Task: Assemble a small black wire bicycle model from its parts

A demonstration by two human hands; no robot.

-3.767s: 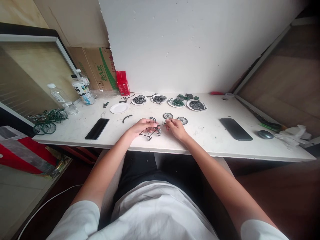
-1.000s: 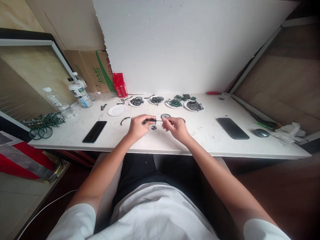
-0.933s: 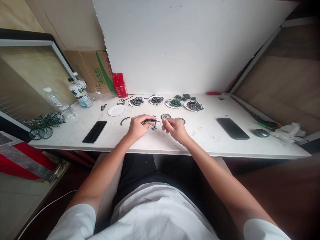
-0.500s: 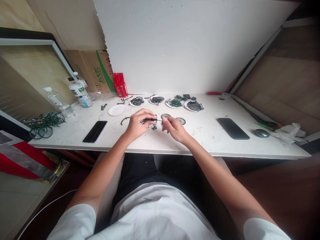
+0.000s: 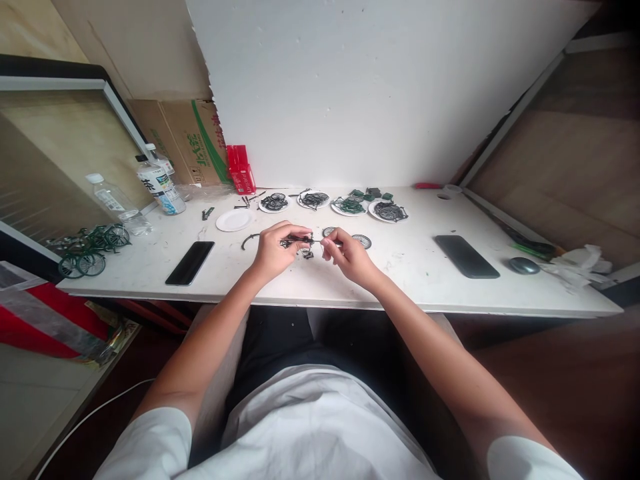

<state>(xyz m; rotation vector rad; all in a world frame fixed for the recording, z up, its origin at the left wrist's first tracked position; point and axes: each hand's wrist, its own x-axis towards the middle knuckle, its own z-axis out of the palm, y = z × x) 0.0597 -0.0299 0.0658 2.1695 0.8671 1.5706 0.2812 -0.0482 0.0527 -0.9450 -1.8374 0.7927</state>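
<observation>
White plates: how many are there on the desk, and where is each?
5, running left to right: the leftmost plate; the second plate with dark parts; the third plate also with dark parts; the fourth plate with green parts; the rightmost plate with dark parts.

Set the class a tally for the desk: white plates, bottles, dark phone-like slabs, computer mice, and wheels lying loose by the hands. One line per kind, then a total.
White plates: 5
Bottles: 3
Dark phone-like slabs: 2
Computer mouse: 1
Loose wheels: 2, one partly hidden by the right hand
Total: 13
</observation>
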